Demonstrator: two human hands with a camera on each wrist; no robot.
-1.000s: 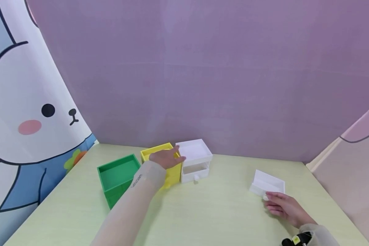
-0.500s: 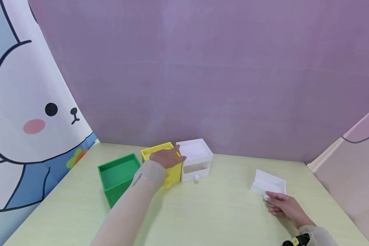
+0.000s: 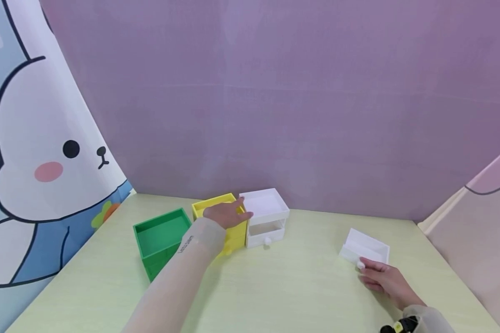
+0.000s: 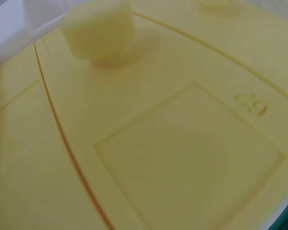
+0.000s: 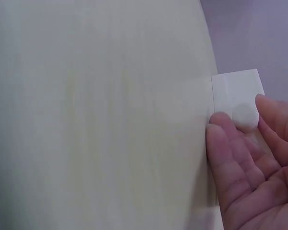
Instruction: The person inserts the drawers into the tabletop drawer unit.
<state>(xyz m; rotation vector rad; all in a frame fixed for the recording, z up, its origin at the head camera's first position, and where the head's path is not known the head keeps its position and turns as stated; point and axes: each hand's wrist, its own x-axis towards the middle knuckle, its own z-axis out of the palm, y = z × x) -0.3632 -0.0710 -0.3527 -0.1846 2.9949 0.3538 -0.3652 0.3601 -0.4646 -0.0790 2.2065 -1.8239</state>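
In the head view my left hand [image 3: 225,215] reaches over the yellow drawer cabinet [image 3: 235,236], its fingers spread. Its fingertips meet the left edge of the white drawer cabinet [image 3: 266,206], which has an uncovered upper slot and a lower drawer with a round knob. My right hand [image 3: 385,277] holds a loose white drawer [image 3: 366,245] by its small round knob [image 3: 360,265], on the table at the right. In the right wrist view the knob [image 5: 245,117] lies between my thumb and bent fingers. Yellow drawer fronts [image 4: 182,158] fill the left wrist view; the left hand is mostly out of it.
A green open-topped box [image 3: 162,233] stands left of the yellow cabinet, partly behind my left sleeve. The pale table [image 3: 291,282] stretches between the cabinets and the loose drawer. A purple backdrop [image 3: 275,115] rises behind; a cartoon-printed cloth [image 3: 46,138] hangs at the left.
The loose drawer has turned and shifted very slightly to the right, and my right fingers have moved a little at its knob. My left hand stays in place; the head view has drifted slightly.
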